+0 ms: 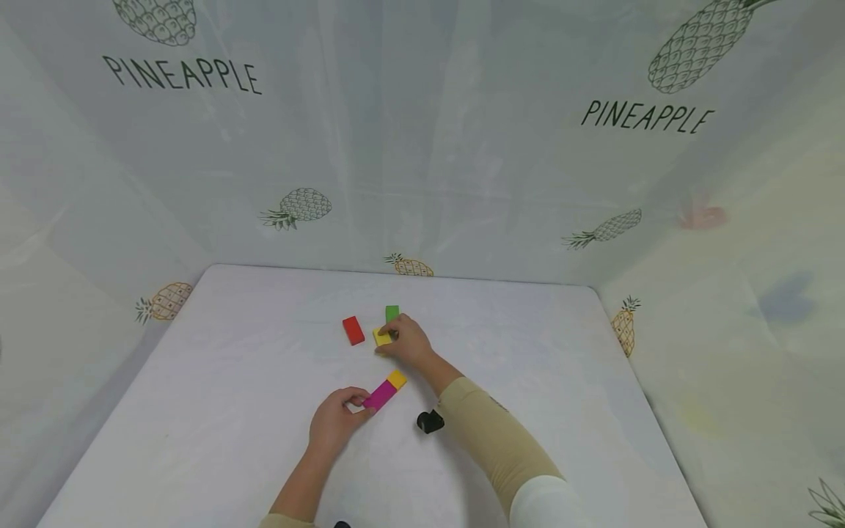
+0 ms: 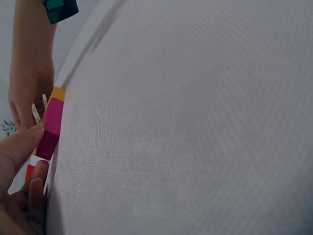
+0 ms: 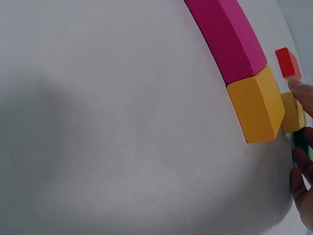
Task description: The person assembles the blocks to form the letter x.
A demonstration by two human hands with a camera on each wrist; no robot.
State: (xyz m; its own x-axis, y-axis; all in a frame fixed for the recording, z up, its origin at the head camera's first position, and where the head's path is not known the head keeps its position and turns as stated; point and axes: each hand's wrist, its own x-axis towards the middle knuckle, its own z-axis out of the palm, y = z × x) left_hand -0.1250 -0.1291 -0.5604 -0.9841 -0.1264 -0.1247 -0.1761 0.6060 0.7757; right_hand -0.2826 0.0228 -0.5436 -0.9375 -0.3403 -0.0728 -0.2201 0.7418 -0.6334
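Observation:
A magenta block [image 1: 379,397] lies on the white table, end to end with an orange-yellow block [image 1: 397,379]. At its near end, my left hand [image 1: 332,424] pinches the magenta block between thumb and fingers. Farther out, my right hand [image 1: 411,345] grips a yellow block [image 1: 380,339], with a fingertip at its edge in the right wrist view. A green block [image 1: 392,312] stands just behind that hand, which covers part of it. Left of the yellow block, a red block [image 1: 353,331] lies apart from the others.
A small black object [image 1: 430,422] shows beside the right sleeve [image 1: 498,433]. The table [image 1: 264,315] ends at a hanging cloth [image 1: 422,147] printed with pineapples, which surrounds its back and sides.

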